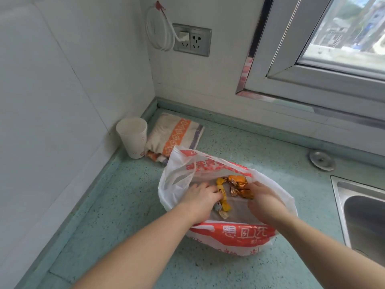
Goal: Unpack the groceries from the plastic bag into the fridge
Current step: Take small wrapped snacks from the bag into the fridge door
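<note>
White bag [229, 236] with red print on the green surface [125, 215], both hands inside, left hand [201, 198] curled on yellow candy [221, 191], right hand [264, 200] gripping orange candy [239, 183], cup [133, 138] nearby.

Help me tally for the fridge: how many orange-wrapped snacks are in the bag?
3 visible, maybe more: clustered at the far right inside the plastic bag, one farthest, two by the right hand, which may hide others.

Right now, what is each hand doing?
Left hand: inside the plastic bag, fingers curled on yellow wrapped candies.
Right hand: grip on orange wrapped candies.
</note>
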Demonstrator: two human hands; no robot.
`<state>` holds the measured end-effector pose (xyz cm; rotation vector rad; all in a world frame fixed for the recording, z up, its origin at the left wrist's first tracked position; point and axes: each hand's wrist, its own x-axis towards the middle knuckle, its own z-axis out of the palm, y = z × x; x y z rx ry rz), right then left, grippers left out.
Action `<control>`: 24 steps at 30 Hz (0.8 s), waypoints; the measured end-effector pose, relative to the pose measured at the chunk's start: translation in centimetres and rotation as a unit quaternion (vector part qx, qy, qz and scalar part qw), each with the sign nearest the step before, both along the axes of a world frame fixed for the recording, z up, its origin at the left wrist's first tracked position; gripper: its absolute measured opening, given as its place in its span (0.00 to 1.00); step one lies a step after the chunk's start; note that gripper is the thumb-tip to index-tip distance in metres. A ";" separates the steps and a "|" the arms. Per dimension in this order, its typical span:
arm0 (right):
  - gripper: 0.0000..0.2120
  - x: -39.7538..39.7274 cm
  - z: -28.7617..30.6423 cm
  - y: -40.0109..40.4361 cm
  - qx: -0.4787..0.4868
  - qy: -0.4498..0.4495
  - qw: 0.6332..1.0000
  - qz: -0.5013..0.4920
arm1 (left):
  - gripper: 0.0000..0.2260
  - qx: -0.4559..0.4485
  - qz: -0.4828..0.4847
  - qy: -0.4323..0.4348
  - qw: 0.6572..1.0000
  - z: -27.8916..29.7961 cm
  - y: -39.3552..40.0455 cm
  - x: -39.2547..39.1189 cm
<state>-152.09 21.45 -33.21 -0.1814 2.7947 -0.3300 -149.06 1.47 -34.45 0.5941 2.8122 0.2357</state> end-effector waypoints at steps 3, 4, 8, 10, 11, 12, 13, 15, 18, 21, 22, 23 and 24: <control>0.20 -0.5 -0.4 -0.2 0.045 0.000 0.999 0.007 | 0.20 -0.007 0.008 0.003 1.000 -0.1 0.7 -0.3; 0.18 -0.6 -0.4 -0.2 0.057 0.001 0.998 0.012 | 0.19 -0.011 0.011 0.007 1.000 0.0 0.8 -0.4; 0.14 -0.7 -1.3 -0.4 0.078 -0.001 0.996 0.031 | 0.19 -0.027 0.006 0.008 1.000 0.0 1.1 -0.5; 0.10 -0.7 -1.5 -0.6 0.052 -0.017 0.998 0.008 | 0.17 -0.032 -0.001 0.005 0.999 -0.1 1.0 -0.5; 0.08 -0.7 -1.5 -0.8 0.044 -0.014 0.999 0.007 | 0.16 -0.029 0.000 0.001 1.000 -0.2 0.9 -0.5; 0.08 -0.7 -1.4 -0.9 0.046 -0.008 0.999 0.023 | 0.15 -0.022 0.006 -0.005 1.000 -0.2 0.7 -0.5; 0.09 -0.7 -1.3 -1.0 0.047 0.003 0.998 0.043 | 0.15 -0.011 0.019 -0.011 1.000 -0.3 0.6 -0.5; 0.07 -0.5 -0.7 -1.2 0.009 0.008 0.999 0.045 | 0.15 0.032 0.066 -0.025 0.997 -0.3 0.3 -0.4; 0.05 -0.2 0.3 -1.5 -0.084 -0.010 0.996 0.039 | 0.13 0.128 0.154 -0.055 0.978 0.3 -0.1 -0.6; 0.06 0.1 1.9 -1.7 -0.162 -0.001 0.987 0.014 | 0.14 0.208 0.217 -0.081 0.950 1.7 -0.4 -0.9; 0.08 0.2 2.6 -1.7 -0.182 -0.002 0.983 0.003 | 0.14 0.230 0.234 -0.086 0.941 2.4 -0.4 -1.0; 0.08 0.2 3.4 -1.7 -0.197 -0.003 0.980 -0.004 | 0.15 0.248 0.250 -0.091 0.931 3.1 -0.4 -1.0; 0.08 0.3 4.2 -1.6 -0.205 0.003 0.979 -0.004 | 0.16 0.260 0.267 -0.096 0.923 3.8 -0.3 -1.0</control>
